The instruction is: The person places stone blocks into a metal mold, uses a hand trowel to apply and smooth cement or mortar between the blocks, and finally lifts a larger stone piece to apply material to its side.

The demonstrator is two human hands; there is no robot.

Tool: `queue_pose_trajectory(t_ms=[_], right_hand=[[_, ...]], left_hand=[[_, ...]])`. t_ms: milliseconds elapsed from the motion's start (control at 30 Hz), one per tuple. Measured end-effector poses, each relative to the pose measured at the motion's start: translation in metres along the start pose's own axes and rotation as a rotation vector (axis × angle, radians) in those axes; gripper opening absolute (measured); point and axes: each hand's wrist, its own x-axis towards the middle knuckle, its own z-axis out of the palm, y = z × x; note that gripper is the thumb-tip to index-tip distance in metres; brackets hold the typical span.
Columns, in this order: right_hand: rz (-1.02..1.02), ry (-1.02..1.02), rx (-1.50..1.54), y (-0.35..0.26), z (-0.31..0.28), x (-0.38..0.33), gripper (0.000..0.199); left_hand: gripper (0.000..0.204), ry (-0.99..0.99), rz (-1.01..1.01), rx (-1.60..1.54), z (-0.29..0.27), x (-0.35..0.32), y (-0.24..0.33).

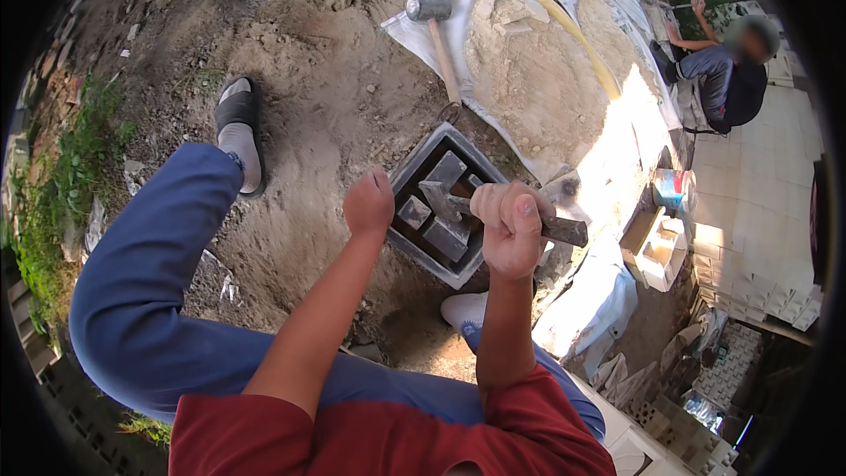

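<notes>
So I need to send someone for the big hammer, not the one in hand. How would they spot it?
Find the white sack spread under the sand heap. At its near corner lies the sledgehammer, grey head up, pale wooden handle pointing toward the square mould. Unlike the tool in the right hand, it lies untouched.

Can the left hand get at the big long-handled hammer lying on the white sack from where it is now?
Probably not without leaning. The left hand is a closed fist beside the grey mould; the sledgehammer lies well beyond it, past the mould on the white sack. Nothing lies on the hammer; the distance is the obstacle.

Bare dirt ground (300, 79) (sunlit at right), pale paving tiles (758, 176), grass (62, 185) at left.
</notes>
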Motion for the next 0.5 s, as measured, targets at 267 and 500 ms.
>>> queue_pose_trajectory(t_ms=[267, 500], right_hand=[[0.058, 0.163, 0.131, -0.009, 0.018, 0.032, 0.029], [0.039, 0.370, 0.035, 0.030, 0.017, 0.032, 0.029]], left_hand=[[0.050, -0.006, -0.021, 0.047, -0.005, 0.001, -0.001], [0.052, -0.046, -0.055, 0.017, -0.009, 0.000, 0.004]])
